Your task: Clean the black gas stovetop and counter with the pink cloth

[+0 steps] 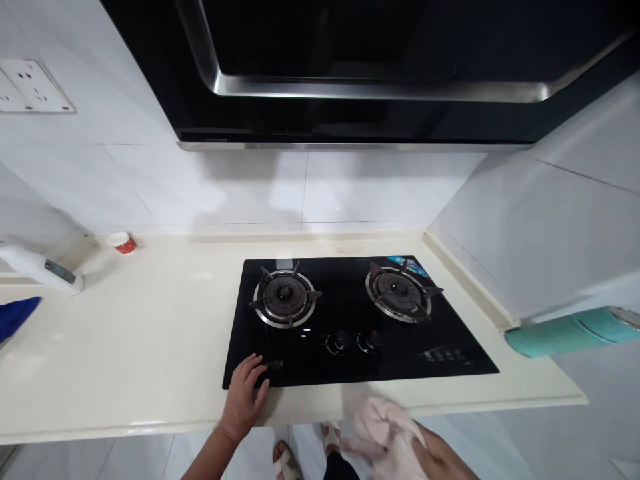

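Basically, L hand (pixel 244 395) lies open on front-L corner of hob (pixel 343 293), R hand (pixel 429 450) grips blurred pink cloth (pixel 383 423) by front edge of counter (pixel 150 347), w/ teal cylinder (pixel 570 332) R of hob, paper cup (pixel 125 244) & white device (pixel 35 268) off L, hood (pixel 350 120) overhead.

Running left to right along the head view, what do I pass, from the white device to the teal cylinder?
White device → red-and-white cup → left hand → pale cloth → teal cylinder.
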A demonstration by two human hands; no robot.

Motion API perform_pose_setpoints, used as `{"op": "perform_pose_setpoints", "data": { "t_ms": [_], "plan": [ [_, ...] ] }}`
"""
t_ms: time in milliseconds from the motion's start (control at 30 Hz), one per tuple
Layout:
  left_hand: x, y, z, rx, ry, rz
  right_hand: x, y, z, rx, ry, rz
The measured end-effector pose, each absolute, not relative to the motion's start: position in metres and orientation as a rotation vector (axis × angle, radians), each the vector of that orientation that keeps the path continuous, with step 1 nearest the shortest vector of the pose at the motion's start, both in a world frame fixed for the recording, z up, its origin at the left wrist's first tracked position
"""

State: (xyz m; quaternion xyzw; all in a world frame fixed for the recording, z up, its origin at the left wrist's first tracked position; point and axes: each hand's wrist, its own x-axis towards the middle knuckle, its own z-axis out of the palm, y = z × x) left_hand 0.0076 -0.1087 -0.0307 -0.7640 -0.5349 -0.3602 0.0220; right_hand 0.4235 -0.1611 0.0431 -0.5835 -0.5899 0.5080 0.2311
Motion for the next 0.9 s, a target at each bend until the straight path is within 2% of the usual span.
{"op": "perform_pose_setpoints", "data": {
  "t_ms": [100,167,233,367,433,533,667,767,900],
  "plan": [
    [0.008,-0.109,-0.032,-2.35,-1.652,-1.115,0.368,-0.124,0.068,-1.407,-1.59,1.487],
    [0.008,-0.108,-0.032,-2.342,-1.651,-1.11,0.338,-0.094,0.074,-1.326,-1.586,1.421],
    [0.008,-0.108,-0.032,-2.335,-1.652,-1.107,0.315,-0.064,0.072,-1.341,-1.585,1.204],
    [0.008,-0.108,-0.033,-2.325,-1.646,-1.107,0.282,-0.02,0.057,-1.444,-1.67,0.513],
    [0.008,-0.108,-0.033,-2.331,-1.648,-1.093,0.266,-0.008,0.05,-1.435,-1.836,0.366],
    [0.008,-0.109,-0.032,-2.347,-1.667,-1.059,0.242,0.0,0.038,-1.56,-2.057,0.31],
    [0.008,-0.109,-0.03,-2.352,-1.67,-1.043,0.221,-0.003,0.02,-1.733,-2.079,0.134],
    [0.008,-0.108,-0.03,-2.348,-1.655,-1.048,0.222,-0.021,0.011,-1.61,-2.153,0.099],
    [0.007,-0.107,-0.033,-2.342,-1.642,-1.059,0.25,-0.06,-0.001,-1.392,-2.242,0.207]
  ]
}}
